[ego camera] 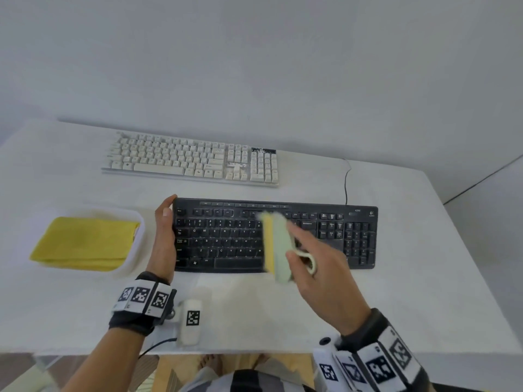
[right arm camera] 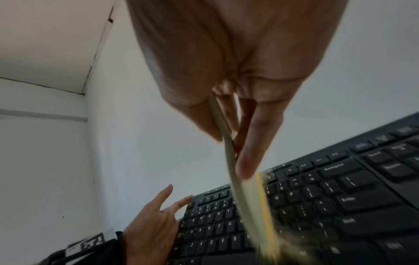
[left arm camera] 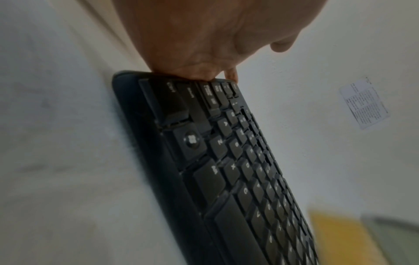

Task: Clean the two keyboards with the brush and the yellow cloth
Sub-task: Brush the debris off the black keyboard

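A yellow cloth [ego camera: 85, 243] lies folded in a white tray [ego camera: 135, 251] at the left. Beside it, the left hand [ego camera: 165, 236] rests with straight fingers against the left end of the black keyboard [ego camera: 334, 236], whose long axis runs left-right. The right hand [ego camera: 319, 264] grips the blurred brush [ego camera: 276, 246] over the middle keys, its long axis front-to-back. A white keyboard [ego camera: 189, 158] lies parallel behind.
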A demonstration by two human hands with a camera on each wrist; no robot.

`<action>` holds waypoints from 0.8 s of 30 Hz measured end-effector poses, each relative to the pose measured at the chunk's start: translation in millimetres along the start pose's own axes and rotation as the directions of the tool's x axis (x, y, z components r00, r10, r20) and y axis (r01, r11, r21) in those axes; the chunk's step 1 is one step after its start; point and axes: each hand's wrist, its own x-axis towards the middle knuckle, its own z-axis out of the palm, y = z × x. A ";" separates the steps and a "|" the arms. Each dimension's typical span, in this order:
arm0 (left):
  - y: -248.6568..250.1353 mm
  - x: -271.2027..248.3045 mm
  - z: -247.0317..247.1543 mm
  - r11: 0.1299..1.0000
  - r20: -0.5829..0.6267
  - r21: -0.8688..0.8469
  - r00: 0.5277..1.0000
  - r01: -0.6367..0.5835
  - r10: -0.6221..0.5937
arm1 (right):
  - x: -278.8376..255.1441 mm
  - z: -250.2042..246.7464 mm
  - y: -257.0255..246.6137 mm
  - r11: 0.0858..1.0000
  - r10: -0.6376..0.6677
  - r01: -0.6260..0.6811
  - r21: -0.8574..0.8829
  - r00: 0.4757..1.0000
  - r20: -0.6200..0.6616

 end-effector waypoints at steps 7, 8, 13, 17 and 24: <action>-1.7 -0.7 -3.2 1.000 0.041 -0.014 0.999 -0.003 0.004 | -12.2 28.2 4.7 0.998 0.056 -0.050 -0.045 0.989 0.140; -2.6 0.5 -4.6 1.000 0.041 -0.014 0.999 0.000 0.001 | -13.6 24.0 3.3 0.997 0.065 -0.057 -0.047 0.979 0.192; -1.1 0.7 -6.5 1.000 0.056 -0.014 0.998 0.017 -0.017 | 2.5 19.2 -12.4 1.000 -0.009 0.008 -0.007 0.996 -0.083; 1.7 -0.3 -4.2 0.999 0.053 -0.018 0.998 0.036 -0.035 | 2.9 41.2 -12.9 1.000 0.019 -0.019 -0.013 1.000 -0.009; -0.7 3.0 -8.2 0.996 0.079 -0.004 0.993 0.089 -0.088 | 12.7 29.0 -29.8 1.000 -0.015 0.016 0.020 0.999 -0.051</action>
